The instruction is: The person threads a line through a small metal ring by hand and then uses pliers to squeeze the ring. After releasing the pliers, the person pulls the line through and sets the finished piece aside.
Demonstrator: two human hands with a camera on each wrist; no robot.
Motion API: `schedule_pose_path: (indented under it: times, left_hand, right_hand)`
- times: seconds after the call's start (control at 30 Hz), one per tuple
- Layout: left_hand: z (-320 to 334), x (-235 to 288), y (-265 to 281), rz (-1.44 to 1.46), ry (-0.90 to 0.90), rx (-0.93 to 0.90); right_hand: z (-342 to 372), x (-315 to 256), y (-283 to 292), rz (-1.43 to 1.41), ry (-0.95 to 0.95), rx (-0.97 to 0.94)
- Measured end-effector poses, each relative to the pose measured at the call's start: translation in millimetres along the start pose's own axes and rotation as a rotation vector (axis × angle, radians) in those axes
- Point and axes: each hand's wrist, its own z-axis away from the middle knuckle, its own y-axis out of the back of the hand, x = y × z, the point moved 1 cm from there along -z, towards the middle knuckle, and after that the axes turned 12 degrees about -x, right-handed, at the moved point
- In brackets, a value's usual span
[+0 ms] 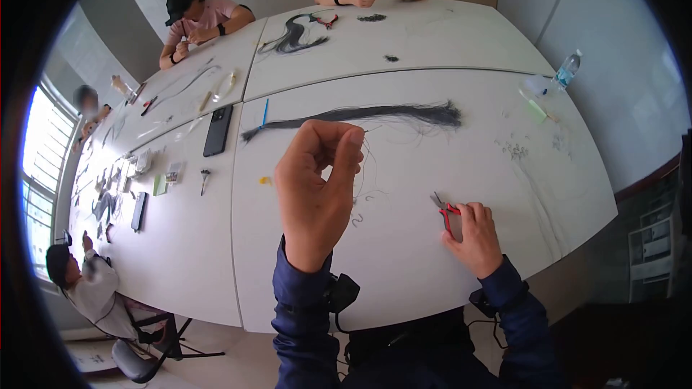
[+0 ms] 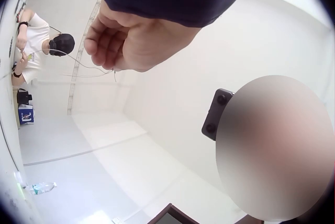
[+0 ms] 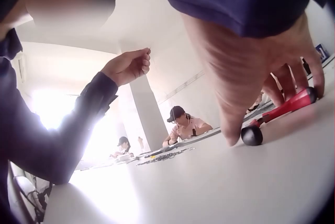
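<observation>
My left hand [image 1: 317,191] is raised over the table and pinches a thin, hair-like strand [image 2: 94,66] between thumb and fingertips. Loose ends of the strand trail from the pinch. Low at the table's right side, my right hand [image 1: 476,239] holds red-handled pliers [image 1: 448,220], with the thumb by one handle and the fingers curled over the other. The pliers' jaws point away from me and their handles are spread. Behind my left hand, a long bundle of dark hair-like strands [image 1: 382,112] lies across the table.
A blue stick [image 1: 264,112] crosses the bundle's left end. A black phone [image 1: 218,131] and a yellow bit [image 1: 265,181] lie to the left. Small curled pieces [image 1: 358,220] lie near my left hand. A water bottle [image 1: 568,70] stands far right. Other people sit around the table.
</observation>
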Motion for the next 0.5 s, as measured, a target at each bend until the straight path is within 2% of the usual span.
schedule_pose_path:
  times: [0.13, 0.23, 0.33, 0.5]
  left_hand:
    - [3.1, 5.0, 2.7, 0.054, -0.018, -0.011]
    - [4.0, 3.6, 4.0, 0.076, -0.042, -0.040]
    - [5.4, 4.9, 0.8, 0.079, -0.050, -0.051]
    - [8.5, 6.1, -0.3, 0.060, -0.062, -0.066]
  right_hand:
    - [-5.8, 0.5, 5.1, -0.177, -0.038, 0.013]
    - [-10.5, -27.0, 53.8, -0.835, -0.153, -0.105]
    - [-11.3, -72.2, 94.6, -0.907, 0.095, 0.068]
    - [-21.9, -115.2, 114.2, -0.908, 0.226, 0.122]
